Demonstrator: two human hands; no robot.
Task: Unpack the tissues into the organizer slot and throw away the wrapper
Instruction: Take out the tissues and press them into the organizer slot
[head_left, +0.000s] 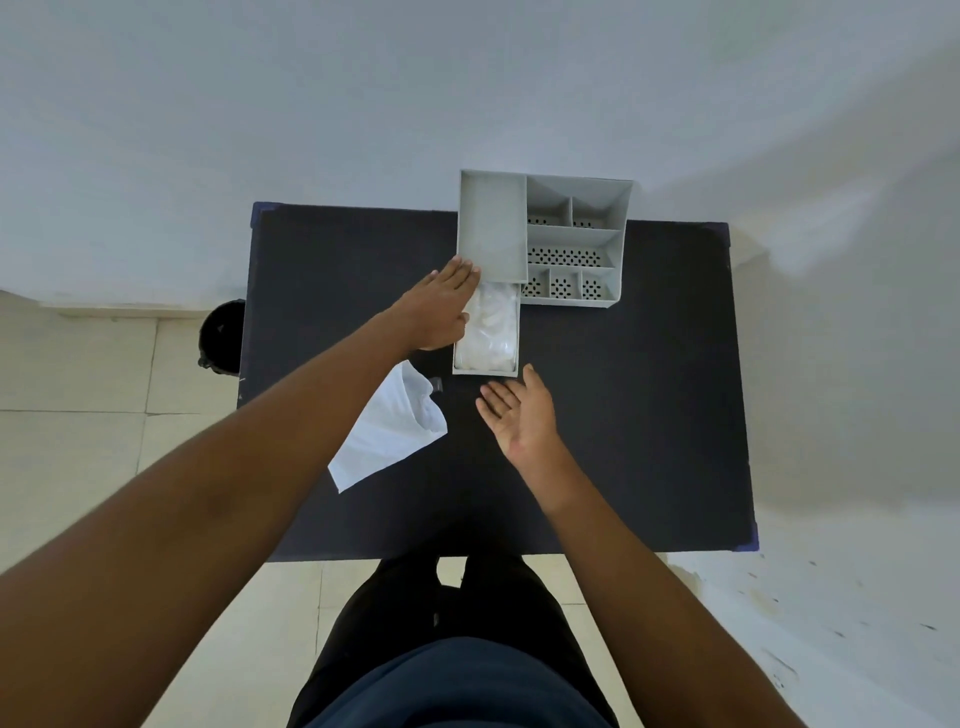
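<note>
A grey organizer (571, 234) stands at the far middle of the black table (649, 389). Its drawer-like slot (485, 370) is pulled out toward me and holds the white tissues (493, 330). My left hand (441, 306) lies flat along the slot's left side, fingertips touching the organizer's tall left compartment. Palm up, my right hand (522, 413) hovers open just in front of the slot, holding nothing. The white wrapper (387, 436) lies crumpled on the table, left of my right hand and partly under my left forearm.
A black waste bin (221, 335) stands on the tiled floor beside the table's left edge. The organizer's right half has several small perforated compartments (566, 257). A pale wall rises behind the table.
</note>
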